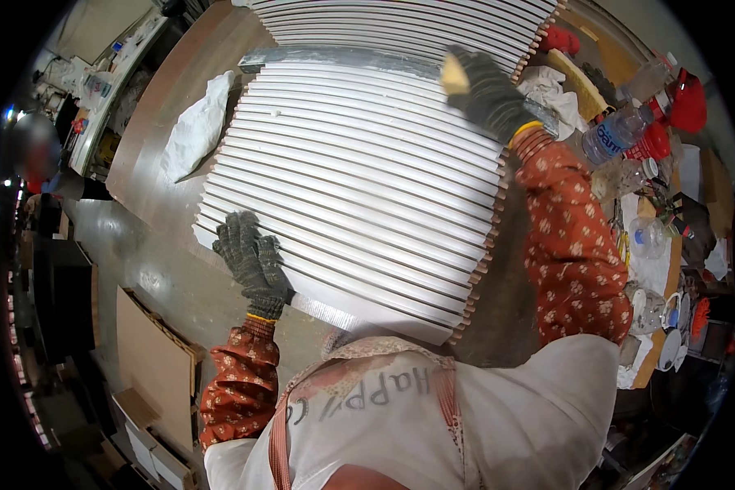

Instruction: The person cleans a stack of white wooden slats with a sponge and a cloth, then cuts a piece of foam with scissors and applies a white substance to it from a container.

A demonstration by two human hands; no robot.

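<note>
White slats (351, 188) lie side by side in a wide panel on the table before me, with brownish ends showing along the right side. My left hand (255, 265), in a dark grey knit glove, rests with its fingers stretched out on the panel's near left corner. At the far right of the panel, my right hand (492, 96), gloved alike, is closed around a pale yellow sponge-like block (454, 76). The block is close to a grey bar (343, 59) lying across the slats. Whether the block touches the slats is hard to tell.
A crumpled white cloth (198, 126) lies on the brown tabletop (151, 151) left of the panel. Plastic bottles (616, 135), red containers and rags crowd the right side. Cardboard sheets (155, 359) stand at the lower left. A blurred person (41, 151) is at the far left.
</note>
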